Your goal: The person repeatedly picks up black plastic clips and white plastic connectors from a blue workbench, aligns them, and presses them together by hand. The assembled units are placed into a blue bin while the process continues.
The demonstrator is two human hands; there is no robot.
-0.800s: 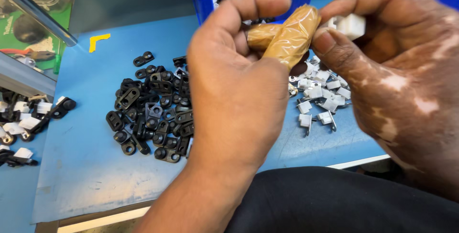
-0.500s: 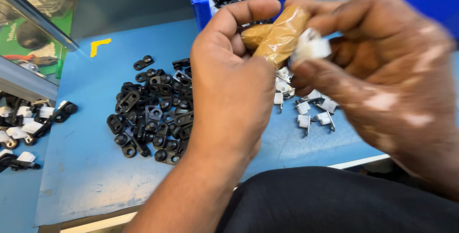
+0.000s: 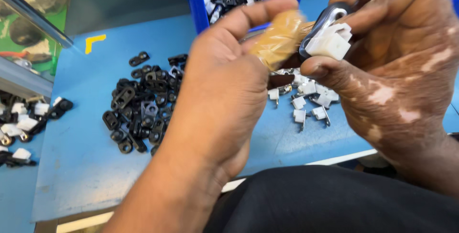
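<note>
Raised above the blue table's (image 3: 71, 166) front edge for a close look, the right hand (image 3: 392, 70) pinches a white plug (image 3: 330, 45) against a black clip (image 3: 321, 22), while the left hand (image 3: 224, 84) grips a tan-wrapped handle (image 3: 277, 39).

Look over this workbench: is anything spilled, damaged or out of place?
Nothing stands out. Black clips and white clips lie in separate loose heaps on the blue mat; none look broken.
</note>
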